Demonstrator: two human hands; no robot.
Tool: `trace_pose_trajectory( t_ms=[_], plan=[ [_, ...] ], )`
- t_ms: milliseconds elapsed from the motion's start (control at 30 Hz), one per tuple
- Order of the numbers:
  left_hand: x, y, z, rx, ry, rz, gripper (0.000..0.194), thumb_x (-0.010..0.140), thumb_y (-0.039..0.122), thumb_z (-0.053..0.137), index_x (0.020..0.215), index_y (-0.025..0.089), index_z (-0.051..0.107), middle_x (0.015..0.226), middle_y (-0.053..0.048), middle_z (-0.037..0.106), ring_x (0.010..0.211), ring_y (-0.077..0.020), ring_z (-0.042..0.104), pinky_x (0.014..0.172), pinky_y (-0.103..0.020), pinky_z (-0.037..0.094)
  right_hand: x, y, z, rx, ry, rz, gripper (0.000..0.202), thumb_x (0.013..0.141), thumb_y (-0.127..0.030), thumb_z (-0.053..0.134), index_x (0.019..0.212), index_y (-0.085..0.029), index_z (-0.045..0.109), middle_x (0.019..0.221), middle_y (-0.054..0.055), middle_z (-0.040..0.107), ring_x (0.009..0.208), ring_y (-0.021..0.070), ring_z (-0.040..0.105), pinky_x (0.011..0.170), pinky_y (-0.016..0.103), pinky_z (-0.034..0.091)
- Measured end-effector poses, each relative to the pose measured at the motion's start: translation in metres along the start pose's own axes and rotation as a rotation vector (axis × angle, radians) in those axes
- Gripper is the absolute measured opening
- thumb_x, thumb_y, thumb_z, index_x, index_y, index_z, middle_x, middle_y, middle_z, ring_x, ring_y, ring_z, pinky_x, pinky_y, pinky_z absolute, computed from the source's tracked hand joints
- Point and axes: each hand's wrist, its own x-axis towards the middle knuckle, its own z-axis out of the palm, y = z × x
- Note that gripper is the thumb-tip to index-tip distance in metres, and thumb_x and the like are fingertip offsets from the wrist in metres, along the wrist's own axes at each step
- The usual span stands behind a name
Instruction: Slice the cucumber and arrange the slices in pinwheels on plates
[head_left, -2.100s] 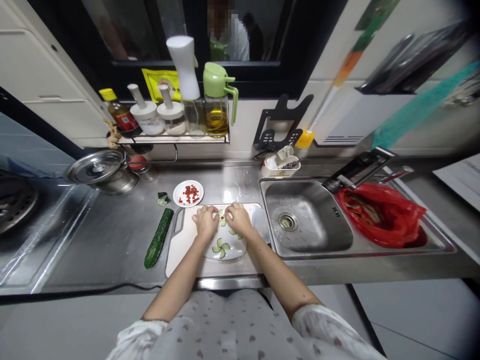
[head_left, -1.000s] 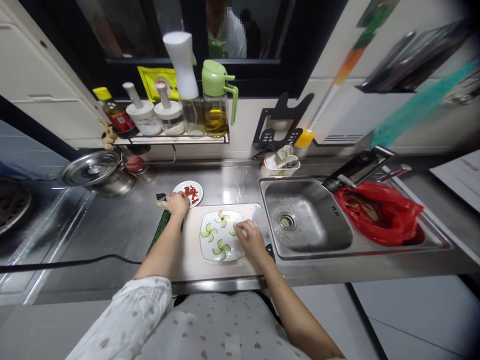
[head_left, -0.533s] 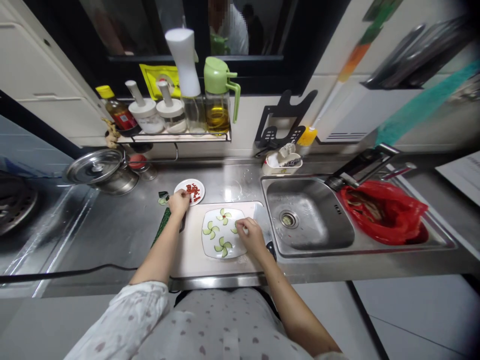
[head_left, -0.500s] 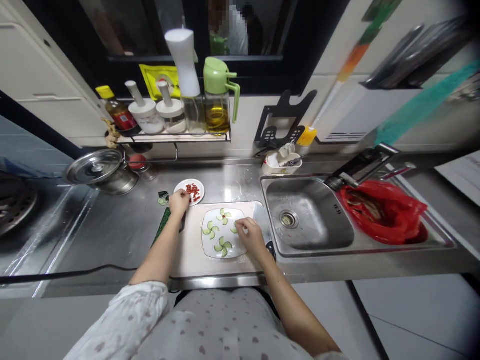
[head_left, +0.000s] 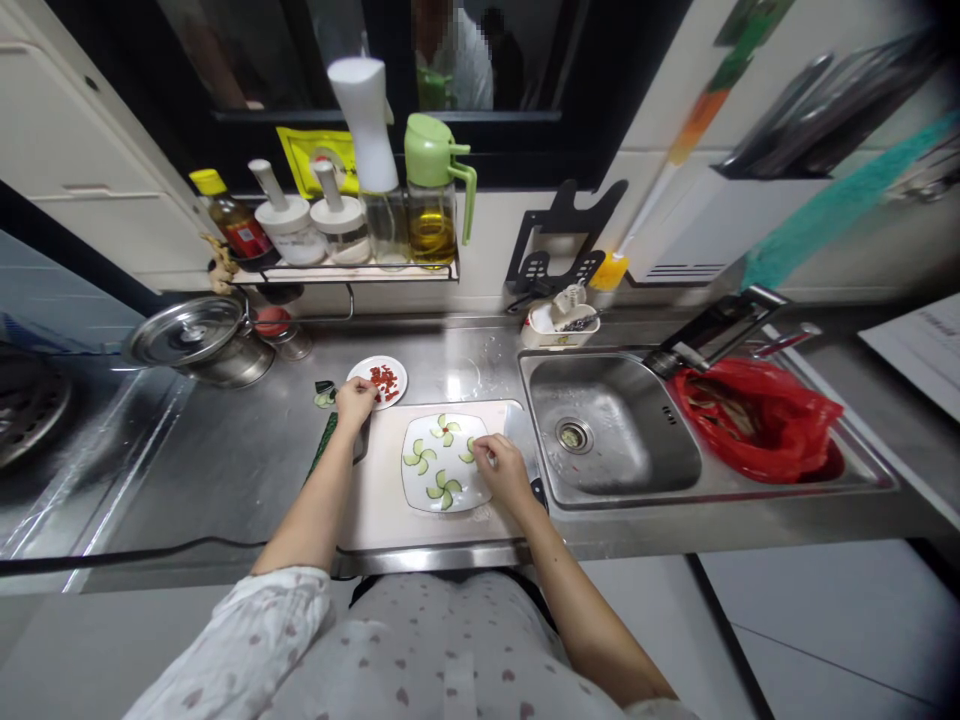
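Cucumber (head_left: 325, 437) mostly hidden behind left forearm (head_left: 315, 505).

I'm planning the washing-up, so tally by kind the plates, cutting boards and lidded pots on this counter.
Plates: 2, a round plate and a square plate
Cutting boards: 1, a pale cutting board
Lidded pots: 1, a steel pot
Total: 4

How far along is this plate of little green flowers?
Four flowers of green slices lie on the white plate; the far one has a red centre. The left hand is at the dish of red bits; the right hand partly covers the right flower. The left and near flowers show no red, so those probably remain; the right one is unclear.
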Motion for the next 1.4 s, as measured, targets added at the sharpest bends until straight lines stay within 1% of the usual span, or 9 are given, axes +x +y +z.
trace_pose_trajectory(
  t_ms=[200, 300, 467, 700, 833, 967, 1200, 1300, 1400],
  plan=[
    [-0.015, 0.018, 0.002, -0.272, -0.115, -0.001, 0.012, 0.064, 0.027, 0.061, 0.071, 0.017, 0.06, 0.06, 0.001, 0.062, 0.059, -0.0132, 0.057, 0.061, -0.024, 0.046, -0.002, -0.001, 0.001, -0.007, -0.002, 0.004, 0.017, 0.088, -0.02, 0.048, 0.083, -0.021, 0.064, 0.08, 0.004, 0.065, 0.08, 0.0177, 0.058, 0.075, 0.028, 0.045],
    [-0.032, 0.034, 0.005, -0.391, -0.235, 0.044, 0.019, 0.062, 0.03, 0.067, 0.073, 0.016, 0.061, 0.059, 0.001, 0.062, 0.057, -0.0121, 0.056, 0.057, -0.023, 0.045, 0.002, -0.004, -0.001, -0.009, -0.01, 0.008, 0.018, 0.088, -0.021, 0.048, 0.083, -0.021, 0.065, 0.079, 0.004, 0.065, 0.08, 0.0178, 0.058, 0.075, 0.028, 0.045],
    [-0.066, 0.059, 0.004, -0.587, -0.479, 0.13, 0.034, 0.061, 0.038, 0.076, 0.081, 0.017, 0.059, 0.072, -0.002, 0.069, 0.063, -0.0113, 0.059, 0.059, -0.021, 0.043, 0.017, -0.017, -0.011, 0.032, -0.01, -0.014, 0.018, 0.088, -0.025, 0.049, 0.085, -0.021, 0.066, 0.081, 0.004, 0.064, 0.081, 0.0186, 0.058, 0.076, 0.03, 0.045],
    [-0.103, 0.079, -0.005, -0.669, -0.769, 0.186, 0.041, 0.064, 0.04, 0.08, 0.086, 0.018, 0.055, 0.07, 0.001, 0.068, 0.069, -0.0128, 0.064, 0.07, -0.025, 0.047, 0.046, -0.037, -0.025, 0.073, -0.026, -0.105, 0.018, 0.09, -0.026, 0.051, 0.094, -0.022, 0.068, 0.088, 0.004, 0.064, 0.087, 0.0192, 0.056, 0.081, 0.032, 0.044],
    [-0.11, 0.082, -0.009, -0.653, -0.891, 0.219, 0.043, 0.065, 0.036, 0.082, 0.091, 0.018, 0.052, 0.068, 0.003, 0.067, 0.066, -0.0119, 0.064, 0.067, -0.023, 0.046, 0.054, -0.043, -0.031, 0.049, -0.129, -0.212, 0.022, 0.092, -0.027, 0.052, 0.104, -0.023, 0.07, 0.094, 0.005, 0.062, 0.094, 0.0201, 0.054, 0.087, 0.034, 0.042],
    [-0.113, 0.081, -0.01, -0.607, -0.948, 0.261, 0.045, 0.065, 0.034, 0.082, 0.094, 0.018, 0.05, 0.067, 0.004, 0.066, 0.064, -0.0109, 0.063, 0.063, -0.021, 0.044, 0.055, -0.045, -0.036, -0.022, -0.259, -0.288, 0.022, 0.091, -0.027, 0.056, 0.107, -0.025, 0.07, 0.102, 0.006, 0.06, 0.099, 0.0214, 0.051, 0.087, 0.035, 0.042],
    [-0.118, 0.078, -0.004, -0.508, -1.028, 0.309, 0.045, 0.068, 0.034, 0.079, 0.097, 0.019, 0.049, 0.07, 0.003, 0.067, 0.062, -0.01, 0.061, 0.059, -0.02, 0.043, 0.046, -0.041, -0.039, -0.103, -0.361, -0.309, 0.013, 0.09, -0.025, 0.058, 0.094, -0.024, 0.071, 0.102, 0.005, 0.058, 0.101, 0.0217, 0.048, 0.087, 0.034, 0.041],
    [-0.121, 0.077, 0.001, -0.512, -0.981, 0.308, 0.041, 0.07, 0.035, 0.076, 0.098, 0.019, 0.051, 0.07, 0.002, 0.067, 0.063, -0.0105, 0.061, 0.06, -0.02, 0.043, 0.041, -0.036, -0.041, -0.104, -0.361, -0.284, 0.012, 0.09, -0.025, 0.058, 0.091, -0.023, 0.069, 0.099, 0.005, 0.059, 0.099, 0.0212, 0.048, 0.087, 0.034, 0.04],
    [-0.123, 0.073, 0.008, -0.528, -0.843, 0.31, 0.034, 0.073, 0.035, 0.072, 0.097, 0.018, 0.054, 0.069, 0.002, 0.065, 0.063, -0.0106, 0.06, 0.06, -0.02, 0.043, 0.035, -0.026, -0.042, -0.102, -0.283, -0.23, 0.013, 0.09, -0.024, 0.056, 0.09, -0.022, 0.069, 0.096, 0.004, 0.06, 0.097, 0.0206, 0.048, 0.087, 0.033, 0.039]
  ],
)
